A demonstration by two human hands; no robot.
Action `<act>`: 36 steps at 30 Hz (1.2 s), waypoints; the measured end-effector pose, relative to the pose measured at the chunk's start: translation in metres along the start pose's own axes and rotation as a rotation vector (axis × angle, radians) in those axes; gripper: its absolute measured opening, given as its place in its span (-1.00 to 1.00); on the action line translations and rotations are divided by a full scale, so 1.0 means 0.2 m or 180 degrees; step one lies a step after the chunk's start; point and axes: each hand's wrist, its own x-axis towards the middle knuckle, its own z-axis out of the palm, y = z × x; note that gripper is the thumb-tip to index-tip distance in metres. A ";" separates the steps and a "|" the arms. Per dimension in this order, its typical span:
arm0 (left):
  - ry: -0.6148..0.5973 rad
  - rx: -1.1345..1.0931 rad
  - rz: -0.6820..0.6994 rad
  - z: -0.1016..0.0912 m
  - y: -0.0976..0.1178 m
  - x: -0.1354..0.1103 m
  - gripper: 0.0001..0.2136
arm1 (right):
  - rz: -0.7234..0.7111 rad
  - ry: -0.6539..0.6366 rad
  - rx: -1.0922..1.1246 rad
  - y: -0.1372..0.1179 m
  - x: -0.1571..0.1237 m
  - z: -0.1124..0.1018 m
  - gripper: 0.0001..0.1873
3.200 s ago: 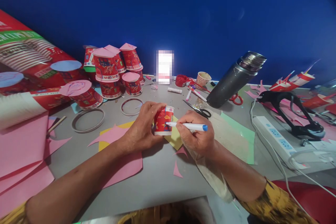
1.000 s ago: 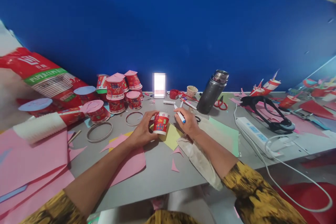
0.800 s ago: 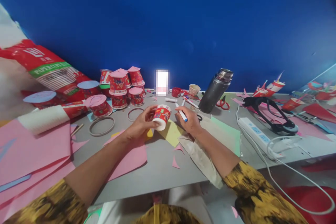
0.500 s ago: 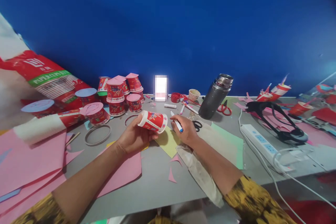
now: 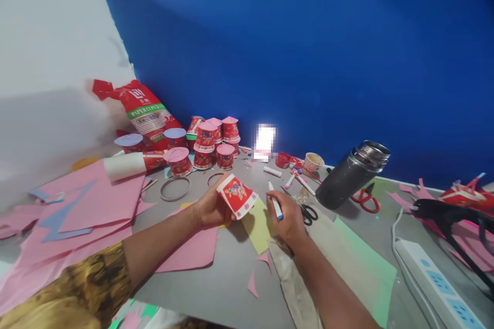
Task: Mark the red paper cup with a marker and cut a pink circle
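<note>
My left hand (image 5: 213,205) is closed around a red and white paper cup (image 5: 236,195), which lies tilted on its side above the table. Pink marks show along the cup's white band. In my right hand (image 5: 288,216) is a white marker with a blue end (image 5: 275,204), its other end pointing up and away from me. A small gap separates the marker from the cup. Beneath the hands lie a yellow paper sheet (image 5: 256,231) and a pink sheet (image 5: 193,249). Black-handled scissors (image 5: 310,214) rest just beyond my right hand.
Stacked red cups with pink paper tops (image 5: 204,136) stand at the back left, near a red cup bag (image 5: 148,110). A dark flask (image 5: 349,175) leans at the right, beside red-handled scissors (image 5: 366,200). A power strip (image 5: 434,282) and pink sheets (image 5: 92,205) flank the work area.
The view has swung left, so the table's things sit farther right. The cup in my left hand has turned, its white-banded end now pointing lower. The marker stays in my right hand.
</note>
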 end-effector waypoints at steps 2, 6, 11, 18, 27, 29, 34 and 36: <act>-0.0089 0.0093 -0.0016 -0.03 0.00 0.01 -0.45 | -0.0030 0.0036 -0.0016 0.03 0.00 -0.02 -0.77; -0.0384 0.0150 0.0074 -0.08 0.03 -0.01 -0.45 | -0.0003 0.0167 -0.0166 0.07 -0.01 -0.07 -0.78; -0.0610 -0.0136 -0.0263 -0.07 0.02 0.00 -0.46 | 0.0194 0.0185 -0.0235 0.07 -0.03 -0.08 -0.80; -0.0788 -0.0242 -0.0495 -0.02 -0.02 0.00 -0.49 | 0.0699 0.0044 -0.0260 0.06 -0.07 -0.09 -0.77; -0.1118 -0.0247 -0.0578 -0.09 0.01 -0.01 -0.40 | 0.0761 -0.0037 -0.0213 0.03 -0.07 -0.08 -0.79; -0.1147 -0.0191 -0.0572 -0.09 0.02 -0.01 -0.40 | 0.0653 -0.0037 -0.0229 0.01 -0.07 -0.08 -0.81; -0.0754 -0.0074 -0.0496 -0.07 0.04 -0.02 -0.46 | 0.0360 -0.0113 -0.0110 -0.08 -0.04 -0.10 -0.83; -0.0520 0.0003 -0.0497 -0.06 0.05 -0.02 -0.47 | 0.0259 -0.0138 -0.0004 -0.13 -0.03 -0.11 -0.85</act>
